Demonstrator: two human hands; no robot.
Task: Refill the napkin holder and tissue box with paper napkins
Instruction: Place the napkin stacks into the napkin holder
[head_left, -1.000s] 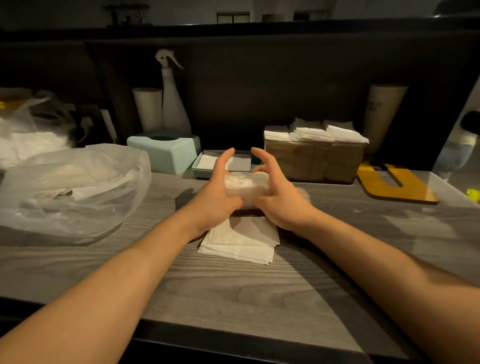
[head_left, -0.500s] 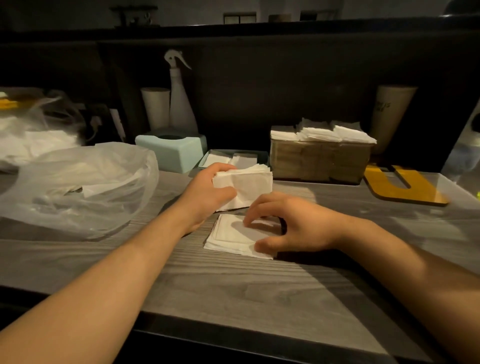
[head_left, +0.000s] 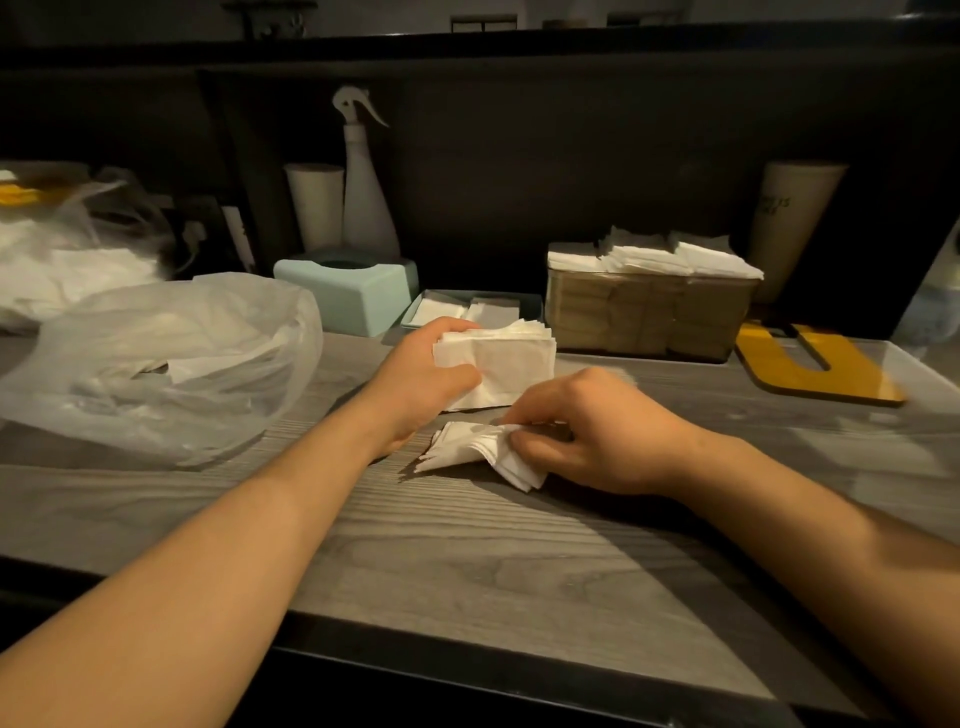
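My left hand (head_left: 415, 374) grips a thick folded stack of white napkins (head_left: 511, 364), held upright just above the grey wooden counter (head_left: 467, 561). Just in front of it, my right hand (head_left: 597, 431) pinches a second, thinner napkin stack (head_left: 467, 447) and lifts its right side off the counter, so the sheets bend and fan. A mint-green tissue box (head_left: 353, 293) stands at the back, left of centre. A clear napkin holder (head_left: 649, 317), topped with white napkins, stands at the back right.
A crumpled clear plastic bag (head_left: 156, 364) with napkins lies at the left. A small tray (head_left: 467, 312) with white sheets sits between box and holder. A white spray bottle (head_left: 363, 197), paper cups (head_left: 789, 218) and a yellow board (head_left: 815, 369) line the back and right.
Both hands first held one stack together. The left hand kept it and raised it; the right hand dropped to the stack lying on the counter and has now curled round it, lifting its edge.
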